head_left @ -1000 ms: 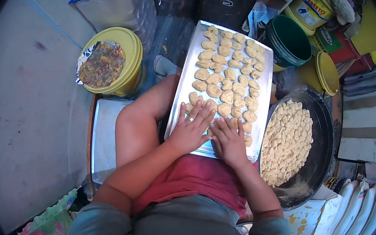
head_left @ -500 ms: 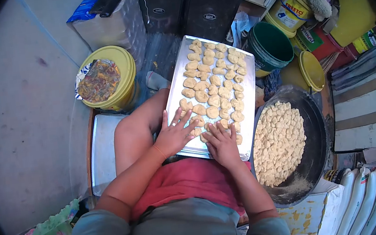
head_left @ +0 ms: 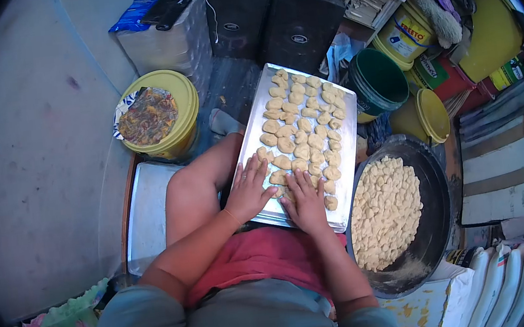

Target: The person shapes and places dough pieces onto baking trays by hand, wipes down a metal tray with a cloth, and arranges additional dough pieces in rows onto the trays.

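Observation:
A metal baking tray (head_left: 346, 154) rests on my lap, tilted slightly, with rows of flattened dough pieces (head_left: 286, 144) on it. My left hand (head_left: 248, 187) lies over the tray's near left part, fingers outstretched on the dough pieces there. Beside it, my right hand (head_left: 307, 203) presses flat on dough pieces near the tray's front edge, fingers spread. Some pieces are hidden under both hands. To the right of the tray stands a wide black basin (head_left: 438, 208) holding a heap of small dough lumps (head_left: 387, 210).
At the left is a yellow lidded bucket (head_left: 187, 101) with a patterned packet (head_left: 146, 115) on top. An empty metal tray (head_left: 144, 209) lies below it. A green bucket (head_left: 378, 79) and yellow tubs stand behind the basin. Black speakers (head_left: 298, 27) are at the back.
The view has shifted, so the surroundings appear slightly lower. Both hands stay on the dough at the tray's near end; their fingers have moved a little.

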A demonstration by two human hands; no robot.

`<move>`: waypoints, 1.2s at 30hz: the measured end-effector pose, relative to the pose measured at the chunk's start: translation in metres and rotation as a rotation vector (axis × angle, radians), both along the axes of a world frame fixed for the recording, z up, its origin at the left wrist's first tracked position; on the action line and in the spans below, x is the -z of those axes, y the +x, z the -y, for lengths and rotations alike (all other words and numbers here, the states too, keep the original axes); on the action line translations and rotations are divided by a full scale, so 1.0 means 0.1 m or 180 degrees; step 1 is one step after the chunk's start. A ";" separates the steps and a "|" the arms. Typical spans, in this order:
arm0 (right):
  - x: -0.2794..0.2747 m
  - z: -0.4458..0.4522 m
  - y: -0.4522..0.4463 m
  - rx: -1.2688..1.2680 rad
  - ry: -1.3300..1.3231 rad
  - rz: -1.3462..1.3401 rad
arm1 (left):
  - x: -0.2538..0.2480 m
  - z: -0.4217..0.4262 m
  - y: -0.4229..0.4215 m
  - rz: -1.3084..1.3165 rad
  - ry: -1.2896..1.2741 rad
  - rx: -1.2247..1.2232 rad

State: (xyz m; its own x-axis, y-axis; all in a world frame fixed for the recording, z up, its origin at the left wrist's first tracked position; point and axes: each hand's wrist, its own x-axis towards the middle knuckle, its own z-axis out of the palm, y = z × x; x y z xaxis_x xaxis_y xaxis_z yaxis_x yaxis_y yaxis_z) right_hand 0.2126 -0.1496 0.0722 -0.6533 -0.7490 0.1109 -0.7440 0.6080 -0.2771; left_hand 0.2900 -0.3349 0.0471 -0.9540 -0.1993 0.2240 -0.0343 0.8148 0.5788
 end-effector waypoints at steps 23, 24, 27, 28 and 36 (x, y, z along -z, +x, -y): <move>0.11 0.39 -0.36 0.0585 0.0503 -0.0079 | -0.09 0.24 0.06 -0.0089 -0.0068 0.0252; 0.12 0.40 -0.37 0.0601 0.0550 -0.0049 | -0.16 0.42 0.11 -0.0255 0.0011 0.0013; 0.15 0.53 -0.30 0.0558 0.0183 -0.0032 | -0.42 1.02 0.55 -0.0491 0.0294 -0.0847; 0.07 0.64 -0.21 0.0501 -0.0078 -0.0090 | -0.24 1.23 0.72 -0.0619 0.0492 -0.1257; -0.23 1.89 1.07 -0.1885 -0.1051 0.0682 | 1.78 2.28 2.59 0.0761 0.0807 -0.3385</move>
State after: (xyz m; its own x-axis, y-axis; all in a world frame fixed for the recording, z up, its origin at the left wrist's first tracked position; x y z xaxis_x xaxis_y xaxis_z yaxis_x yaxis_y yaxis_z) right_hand 0.3191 -0.3385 0.0949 -0.1796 -0.9344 0.3078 -0.8319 -0.0227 -0.5544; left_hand 0.5488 -0.5627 -0.1307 -0.2841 -0.9530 -0.1054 -0.7758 0.1640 0.6092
